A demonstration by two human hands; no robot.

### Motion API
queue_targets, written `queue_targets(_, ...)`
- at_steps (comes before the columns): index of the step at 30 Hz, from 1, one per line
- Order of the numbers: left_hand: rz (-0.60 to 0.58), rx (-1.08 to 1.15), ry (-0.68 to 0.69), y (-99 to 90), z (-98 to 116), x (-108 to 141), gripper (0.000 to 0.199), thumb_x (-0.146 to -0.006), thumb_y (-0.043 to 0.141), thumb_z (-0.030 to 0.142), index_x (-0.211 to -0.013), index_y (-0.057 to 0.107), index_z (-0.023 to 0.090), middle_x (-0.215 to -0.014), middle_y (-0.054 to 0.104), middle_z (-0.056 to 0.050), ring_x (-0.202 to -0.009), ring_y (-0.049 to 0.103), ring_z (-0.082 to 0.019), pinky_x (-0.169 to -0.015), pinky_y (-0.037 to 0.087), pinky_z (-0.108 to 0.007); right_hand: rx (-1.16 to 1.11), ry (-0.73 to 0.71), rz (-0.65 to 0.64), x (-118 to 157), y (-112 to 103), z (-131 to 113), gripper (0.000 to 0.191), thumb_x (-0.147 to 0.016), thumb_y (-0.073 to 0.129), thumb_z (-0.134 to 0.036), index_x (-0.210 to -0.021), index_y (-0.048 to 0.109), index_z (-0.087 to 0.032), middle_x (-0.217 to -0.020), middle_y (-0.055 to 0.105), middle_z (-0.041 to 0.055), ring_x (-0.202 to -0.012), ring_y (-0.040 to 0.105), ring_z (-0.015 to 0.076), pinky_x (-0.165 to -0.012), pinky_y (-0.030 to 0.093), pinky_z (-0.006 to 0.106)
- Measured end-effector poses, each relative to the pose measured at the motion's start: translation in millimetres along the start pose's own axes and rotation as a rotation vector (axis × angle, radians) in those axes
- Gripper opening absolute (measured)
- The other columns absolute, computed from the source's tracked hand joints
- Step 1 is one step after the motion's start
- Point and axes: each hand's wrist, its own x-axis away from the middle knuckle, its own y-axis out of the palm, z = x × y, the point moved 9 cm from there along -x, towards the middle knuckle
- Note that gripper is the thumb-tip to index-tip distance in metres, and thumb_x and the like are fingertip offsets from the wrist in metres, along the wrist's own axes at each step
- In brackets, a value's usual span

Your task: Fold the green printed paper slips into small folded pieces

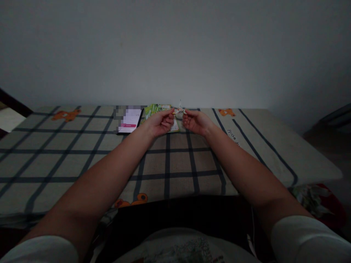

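I had both arms stretched out over the beige cloth with dark grid lines and orange bear prints (170, 160) that covered the table. My left hand (160, 122) was curled, fingers folded in, its thumb and forefinger pinching one side of a small crumpled piece of pale folded paper (179, 110). My right hand (196, 121) pinched the other side of that same paper, its remaining fingers loosely bent. The paper sat raised between the two hands, just above the cloth, near the table's far edge by the plain grey wall (175, 51); it was too small and dim for me to make out its shape. Directly behind my left hand lay a green printed packet (156, 108), flat on the cloth. Just left of that rested a dark tablet with a lit white and pink screen (130, 121), partly blurred.
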Motion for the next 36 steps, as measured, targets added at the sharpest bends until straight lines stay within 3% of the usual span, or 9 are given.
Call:
queue_targets(4, 0.010, -0.028, -0.001, -3.5, -1.1, -2.3, 0.027, -0.098, 0.052, 0.017, -0.073, 0.059, 0.014, -0.047, 0.044, 0.005, -0.034, 0.040, -0.001, -0.029, 0.023, -0.004, -0.012, 0.047, -0.029, 0.8, 2.1, 4.8, 0.013, -0.091, 0.060, -0.017, -0.079, 0.065, -0.017, -0.065, 0.065, -0.0015, -0.057, 0.056, 0.0080, -0.061, 0.050, 0.020)
queue_targets(11, 0.053, -0.059, 0.029, -11.4, 0.2, -5.4, 0.018, -0.096, 0.057, 0.019, -0.081, 0.065, 0.012, -0.061, 0.063, -0.002, -0.042, 0.054, -0.004, -0.031, 0.036, -0.007, 0.040, 0.019, 0.020, -3.1, -8.3, 5.6, 0.008, -0.090, 0.063, -0.017, -0.083, 0.066, -0.018, -0.067, 0.066, -0.0022, -0.058, 0.057, 0.0079, -0.064, 0.051, 0.020)
queue_targets(17, 0.087, 0.014, 0.008, -15.9, -0.6, -7.8, 0.023, -0.099, 0.052, 0.019, -0.080, 0.064, 0.013, -0.061, 0.062, -0.001, -0.043, 0.055, -0.003, -0.031, 0.033, -0.004, 0.038, 0.046, -0.008, -1.7, -6.3, 8.5, 0.006, -0.090, 0.064, -0.022, -0.085, 0.065, -0.018, -0.067, 0.065, -0.0024, -0.060, 0.059, 0.0080, -0.067, 0.053, 0.021)
queue_targets(24, 0.137, 0.042, 0.062, -8.0, 5.1, 3.9, 0.016, -0.095, 0.057, 0.014, -0.079, 0.062, 0.014, -0.057, 0.061, 0.001, -0.041, 0.053, -0.004, -0.034, 0.039, -0.007, -0.091, 0.027, -0.021, 6.0, -2.1, -4.7, 0.008, -0.089, 0.062, -0.019, -0.082, 0.064, -0.017, -0.068, 0.067, 0.0007, -0.063, 0.061, 0.0113, -0.072, 0.057, 0.025)
queue_targets(31, 0.059, 0.080, -0.015, -1.3, 1.6, 8.2, 0.024, -0.100, 0.048, 0.020, -0.081, 0.060, 0.013, -0.057, 0.058, 0.000, -0.040, 0.052, -0.003, -0.032, 0.035, -0.005, -0.234, 0.100, 0.006, 10.9, 0.9, -0.5, 0.013, -0.094, 0.054, -0.014, -0.086, 0.064, -0.015, -0.066, 0.068, 0.0024, -0.058, 0.063, 0.0112, -0.060, 0.058, 0.021)
queue_targets(36, 0.016, 0.026, -0.009, -5.5, 2.2, 3.8, 0.024, -0.102, 0.042, 0.015, -0.087, 0.061, 0.010, -0.065, 0.066, -0.004, -0.042, 0.058, -0.004, -0.033, 0.038, -0.005, -0.255, 0.102, 0.041, 9.6, -3.8, 1.7, 0.018, -0.098, 0.046, -0.011, -0.090, 0.062, -0.014, -0.065, 0.070, 0.0026, -0.056, 0.065, 0.0098, -0.058, 0.058, 0.017)
